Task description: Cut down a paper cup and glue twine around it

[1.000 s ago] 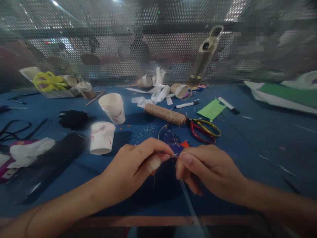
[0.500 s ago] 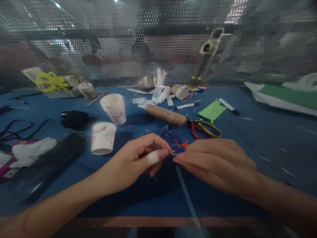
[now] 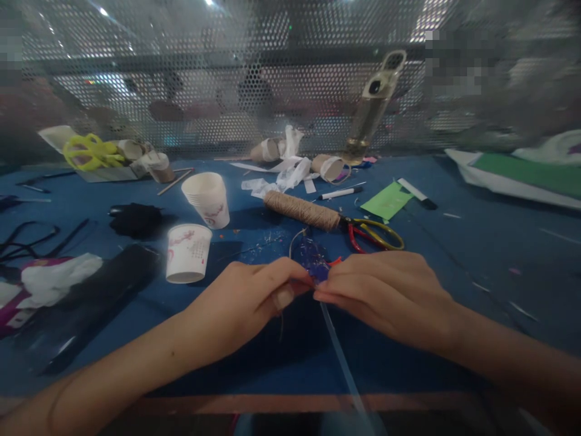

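My left hand [image 3: 254, 297] is closed in a pinch, with light tape round its thumb. A thin strand of twine [image 3: 293, 242] curves up beyond its fingers, and a loose end hangs below the hand. Pinched close against those fingertips is my right hand [image 3: 385, 290], closed; what lies between its fingers is hidden. Just beyond the fingertips lies a shiny purple-blue piece [image 3: 313, 251] with scraps on it. Behind it are a spool of brown twine [image 3: 302, 210] and scissors [image 3: 376, 236] with red and yellow handles. A long translucent strip [image 3: 338, 345] runs below my hands past the table edge.
Left of my hands are an upside-down paper cup [image 3: 188, 254] and a stack of cups [image 3: 206, 200]. A black pouch [image 3: 100, 303] lies farther left. Toward the mesh screen stand a bottle [image 3: 370, 115], white scraps [image 3: 290, 175] and green paper [image 3: 388, 201].
My left hand has rolled over, so its taped thumb is now mostly tucked under the fingers. My right hand has shifted slightly left, and the fingertips remain together.
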Action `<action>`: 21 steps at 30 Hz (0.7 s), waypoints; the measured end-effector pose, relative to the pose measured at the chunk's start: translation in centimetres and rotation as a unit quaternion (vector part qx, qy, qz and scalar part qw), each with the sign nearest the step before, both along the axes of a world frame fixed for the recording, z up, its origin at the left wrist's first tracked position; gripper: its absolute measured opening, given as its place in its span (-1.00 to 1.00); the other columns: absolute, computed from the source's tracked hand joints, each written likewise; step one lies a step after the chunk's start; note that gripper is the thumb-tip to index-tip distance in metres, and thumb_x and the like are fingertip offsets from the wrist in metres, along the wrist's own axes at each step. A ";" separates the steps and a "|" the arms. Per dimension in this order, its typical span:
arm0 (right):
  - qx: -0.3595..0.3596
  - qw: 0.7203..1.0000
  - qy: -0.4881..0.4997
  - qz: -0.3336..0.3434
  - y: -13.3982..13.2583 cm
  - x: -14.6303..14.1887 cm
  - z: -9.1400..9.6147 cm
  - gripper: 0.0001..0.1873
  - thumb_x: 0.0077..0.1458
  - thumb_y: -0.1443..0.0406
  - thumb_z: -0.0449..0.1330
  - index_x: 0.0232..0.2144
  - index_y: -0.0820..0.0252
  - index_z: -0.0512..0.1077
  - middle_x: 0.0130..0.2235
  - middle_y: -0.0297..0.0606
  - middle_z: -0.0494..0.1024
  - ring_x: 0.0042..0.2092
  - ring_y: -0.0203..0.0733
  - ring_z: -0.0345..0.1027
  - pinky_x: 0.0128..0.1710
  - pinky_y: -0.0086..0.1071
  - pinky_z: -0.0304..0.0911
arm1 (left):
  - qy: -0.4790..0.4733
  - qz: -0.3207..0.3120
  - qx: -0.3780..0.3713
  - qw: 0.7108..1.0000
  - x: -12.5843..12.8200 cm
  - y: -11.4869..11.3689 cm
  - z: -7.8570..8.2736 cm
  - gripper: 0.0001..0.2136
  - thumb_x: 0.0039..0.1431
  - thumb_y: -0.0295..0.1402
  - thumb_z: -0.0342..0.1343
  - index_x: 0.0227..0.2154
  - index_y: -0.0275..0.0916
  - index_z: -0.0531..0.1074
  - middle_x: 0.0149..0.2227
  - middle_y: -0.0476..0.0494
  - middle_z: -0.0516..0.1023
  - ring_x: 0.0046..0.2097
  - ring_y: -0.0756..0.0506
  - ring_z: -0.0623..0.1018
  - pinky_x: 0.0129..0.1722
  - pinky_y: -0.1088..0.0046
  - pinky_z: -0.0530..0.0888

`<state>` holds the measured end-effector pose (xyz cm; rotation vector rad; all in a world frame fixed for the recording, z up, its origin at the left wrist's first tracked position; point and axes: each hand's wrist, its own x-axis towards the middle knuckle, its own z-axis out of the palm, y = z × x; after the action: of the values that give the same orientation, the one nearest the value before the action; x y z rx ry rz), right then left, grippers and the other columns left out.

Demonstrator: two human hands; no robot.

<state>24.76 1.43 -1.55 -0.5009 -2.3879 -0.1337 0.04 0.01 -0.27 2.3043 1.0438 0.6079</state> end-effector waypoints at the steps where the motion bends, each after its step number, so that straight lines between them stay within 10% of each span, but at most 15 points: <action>1: -0.003 1.000 -0.002 -0.007 0.0 -0.1 0.0 -0.86 0.41 0.25 0.19 -0.23 0.06 0.53 -0.30 -0.36 0.72 -0.30 -0.23 0.61 -0.33 -0.36 0.37 | 0.032 -0.010 0.060 0.998 -0.1 0.0 -0.1 -0.78 0.42 -0.48 -0.03 -0.09 -0.16 0.51 -0.40 0.05 0.64 -0.41 -0.02 0.60 -0.41 0.53 0.36; 6: -0.189 0.980 0.034 -0.045 0.2 -0.9 0.4 -0.77 0.42 0.21 0.17 -0.31 0.13 0.52 -0.38 -0.38 0.65 -0.40 -0.33 0.53 -0.45 -0.46 0.27 | 0.154 -0.069 0.240 0.956 -1.2 0.6 -0.8 -0.78 0.45 -0.44 -0.03 -0.09 -0.16 0.53 -0.36 -0.01 0.69 -0.42 -0.08 0.63 -0.48 0.46 0.26; 12: -0.546 0.830 0.113 0.000 0.1 -1.3 1.1 -0.77 0.32 0.16 0.27 -0.36 0.13 0.50 -0.46 -0.47 0.51 -0.53 -0.43 0.37 -0.53 -0.54 0.26 | 0.071 -0.111 0.233 0.964 -1.4 0.7 -0.4 -0.79 0.51 -0.39 -0.02 -0.06 -0.19 0.54 -0.23 -0.02 0.77 -0.34 -0.02 0.70 -0.38 0.53 0.43; 21: -0.562 0.811 0.145 0.066 -0.9 -1.3 0.4 -0.69 0.41 0.04 0.16 -0.26 0.13 0.39 -0.44 -0.46 0.47 -0.52 -0.46 0.32 -0.59 -0.56 0.15 | -0.049 -0.067 0.189 0.978 -0.7 -0.2 -0.2 -0.78 0.45 -0.47 0.06 -0.07 -0.12 0.60 -0.32 0.04 0.76 -0.42 0.03 0.68 -0.27 0.61 0.58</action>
<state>23.46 0.55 -1.16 -0.7820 -1.9508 1.3903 -0.61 -0.20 -0.49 2.6112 0.7709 0.9199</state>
